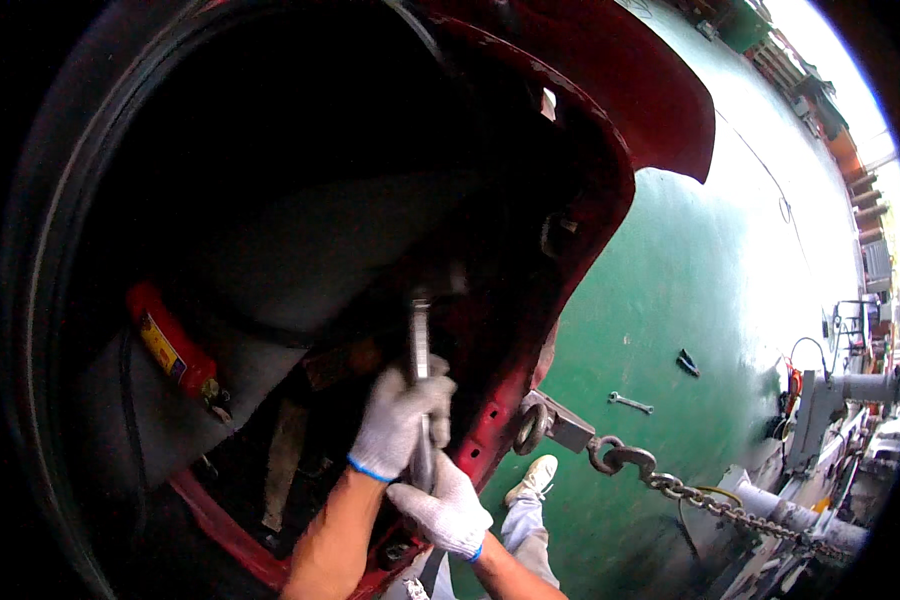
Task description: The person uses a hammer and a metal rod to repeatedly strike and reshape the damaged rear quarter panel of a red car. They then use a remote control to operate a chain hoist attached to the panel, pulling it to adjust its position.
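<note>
Both my hands wear white knit gloves with blue cuffs and grip a hammer (420, 335) inside the dark trunk of a red car. My left hand (398, 418) is wrapped round the middle of its shaft. Below it, my right hand (448, 508) is closed on the dark handle end. The hammer stands nearly upright in view, its head blurred and close to the trunk's inner right side. What the head touches is lost in shadow. Just right of my hands runs the red body edge (482, 440), with holes in it.
A red fire extinguisher (170, 345) lies in the trunk at left. A metal clamp (568, 428) on the body edge joins a heavy chain (715, 505) leading to grey pulling equipment (820, 420). A wrench (630, 403) and pliers (687, 363) lie on the green floor (630, 300).
</note>
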Demonstrator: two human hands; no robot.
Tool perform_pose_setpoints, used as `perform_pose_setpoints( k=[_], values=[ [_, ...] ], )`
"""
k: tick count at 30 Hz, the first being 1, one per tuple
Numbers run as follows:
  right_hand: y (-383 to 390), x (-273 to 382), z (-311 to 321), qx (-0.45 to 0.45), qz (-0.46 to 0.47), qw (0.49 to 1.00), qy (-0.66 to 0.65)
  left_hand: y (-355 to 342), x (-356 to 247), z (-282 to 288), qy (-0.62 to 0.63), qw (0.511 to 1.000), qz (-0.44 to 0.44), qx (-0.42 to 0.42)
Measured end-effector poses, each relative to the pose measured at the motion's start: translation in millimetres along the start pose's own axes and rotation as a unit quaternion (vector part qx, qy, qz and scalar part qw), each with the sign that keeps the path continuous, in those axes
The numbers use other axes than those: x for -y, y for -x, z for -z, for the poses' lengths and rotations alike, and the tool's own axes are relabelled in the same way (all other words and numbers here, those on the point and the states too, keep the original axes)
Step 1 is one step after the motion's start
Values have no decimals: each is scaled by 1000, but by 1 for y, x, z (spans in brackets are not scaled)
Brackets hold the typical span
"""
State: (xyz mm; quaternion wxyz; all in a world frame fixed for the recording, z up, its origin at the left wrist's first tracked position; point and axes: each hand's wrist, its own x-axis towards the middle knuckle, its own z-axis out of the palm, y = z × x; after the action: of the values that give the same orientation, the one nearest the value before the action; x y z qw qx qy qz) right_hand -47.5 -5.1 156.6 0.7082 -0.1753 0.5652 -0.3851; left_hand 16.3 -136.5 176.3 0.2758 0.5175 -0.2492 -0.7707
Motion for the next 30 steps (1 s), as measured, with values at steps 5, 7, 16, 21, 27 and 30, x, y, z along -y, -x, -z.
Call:
perform_pose_setpoints(
  k=[5,7,16,21,27,30],
  values=[
    [12,36,5,29,-44,995,-89,-13,12,0,-69,998,-1,3],
    [10,19,-3,-98,41,978,-180,-31,7,-34,-133,988,38,73],
    [15,29,10,33,-80,991,-103,-7,2,-12,-29,999,-7,-21],
    [-9,-7,-15,-105,103,967,-208,-31,-2,-40,-180,978,16,102],
    [1,19,12,69,-51,996,3,-1,-6,-3,-38,995,-62,-74],
    [7,7,22,71,-15,994,-80,-2,5,-15,-50,993,-45,-96]
  ],
)
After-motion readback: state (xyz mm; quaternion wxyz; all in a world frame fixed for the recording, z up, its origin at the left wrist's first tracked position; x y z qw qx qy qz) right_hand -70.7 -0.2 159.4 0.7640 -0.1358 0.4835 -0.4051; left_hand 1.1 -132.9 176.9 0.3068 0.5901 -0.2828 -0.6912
